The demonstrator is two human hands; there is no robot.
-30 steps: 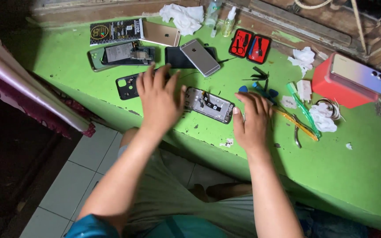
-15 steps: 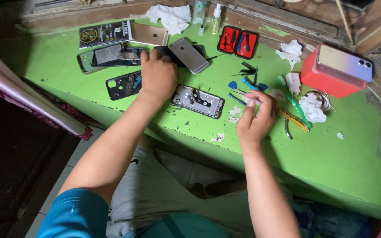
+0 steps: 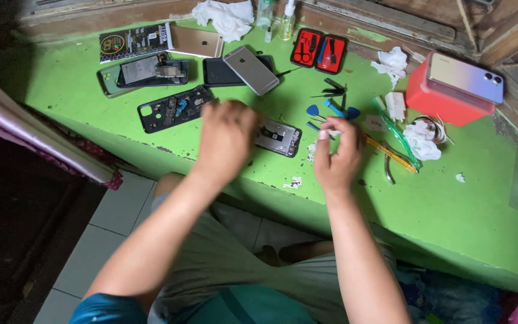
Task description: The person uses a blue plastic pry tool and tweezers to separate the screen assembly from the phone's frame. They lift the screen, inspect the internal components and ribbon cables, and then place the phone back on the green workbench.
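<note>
Opened phone [image 3: 278,137] lying flat at centre frame on the green counter [image 3: 481,210], innards up, its left end hidden under the left hand [image 3: 226,141]. Left hand resting palm-down over that end, fingers loosely curled; grip there impossible to tell, fingertips hidden. Right hand [image 3: 334,159] just right of the phone, fingertips pressed together, pinching something small and pale, too tiny to name.

Judged light, stiff, thin and fragile: bare board and connectors exposed, so best held by the metal side rails, never across the open middle. Likely slick on painted wood.

Crowded above: black phone back frame [image 3: 175,108] at left, grey phone [image 3: 250,70] face-down, red tool case [image 3: 318,50] near top centre, blue picks [image 3: 331,110] and yellow pry tool [image 3: 391,154] right of the hand, red box [image 3: 445,96] at upper right. Counter's near edge close below the phone, just beyond the wrists; open room mostly at lower right.
</note>
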